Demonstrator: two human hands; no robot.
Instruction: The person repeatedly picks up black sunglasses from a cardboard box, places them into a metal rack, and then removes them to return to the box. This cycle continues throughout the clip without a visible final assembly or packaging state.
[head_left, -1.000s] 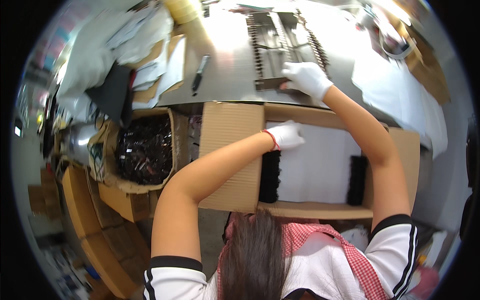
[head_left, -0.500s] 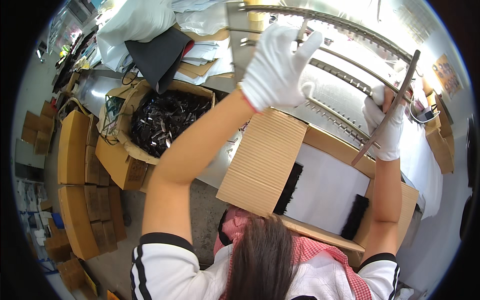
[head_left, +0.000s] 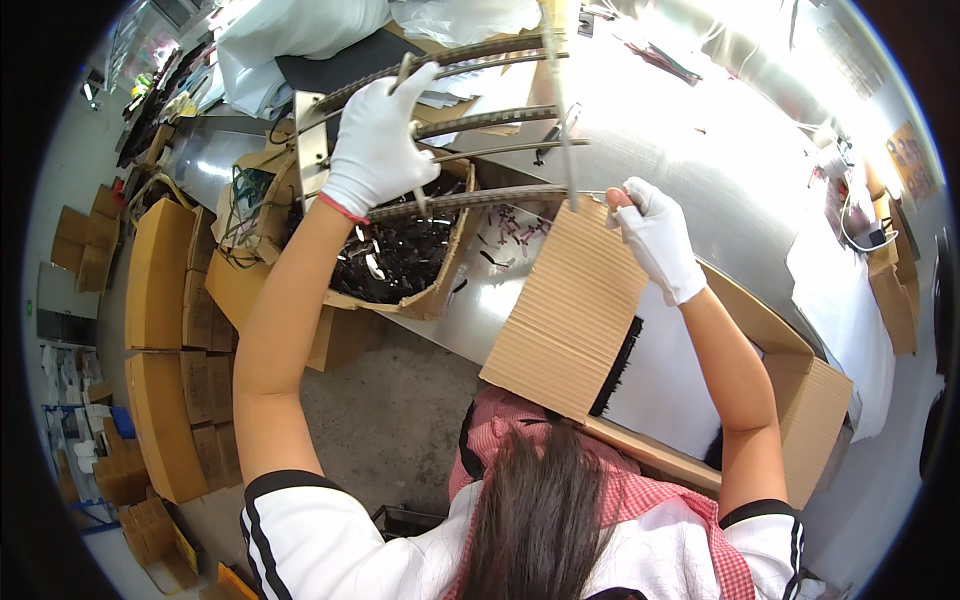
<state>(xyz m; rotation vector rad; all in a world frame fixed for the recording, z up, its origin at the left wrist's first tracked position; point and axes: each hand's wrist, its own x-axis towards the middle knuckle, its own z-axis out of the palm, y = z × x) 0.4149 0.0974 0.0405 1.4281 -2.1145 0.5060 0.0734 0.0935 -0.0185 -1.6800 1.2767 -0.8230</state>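
Observation:
A metal rack with several long toothed rails (head_left: pixel 490 119) is held up above the bench, over a carton of shiny dark scraps (head_left: pixel 400 262). My left hand (head_left: pixel 378 145), in a white glove, is closed round the rack near its left end plate. My right hand (head_left: pixel 655 238), gloved with the thumb tip bare, has its fingers curled at the end of the nearest rail, just past the crossbar. In front of me stands an open cardboard box (head_left: pixel 565 300), lined with a white sheet (head_left: pixel 655 390). A black bristly strip (head_left: pixel 617 370) lies along its left side; my right forearm partly covers the inside.
A steel bench (head_left: pixel 700 150) runs beyond the box, with small dark bits (head_left: pixel 515 230) scattered on it. Papers and a white plastic bag (head_left: pixel 300 40) are piled at the far left. Stacked cartons (head_left: pixel 160 280) stand on the floor at left. A white cable (head_left: pixel 850 235) hangs at right.
Both hands have moved left with the rack, from above the bench behind the box to above the scrap carton. My right hand has dropped from the crossbar's side to the nearest rail's end.

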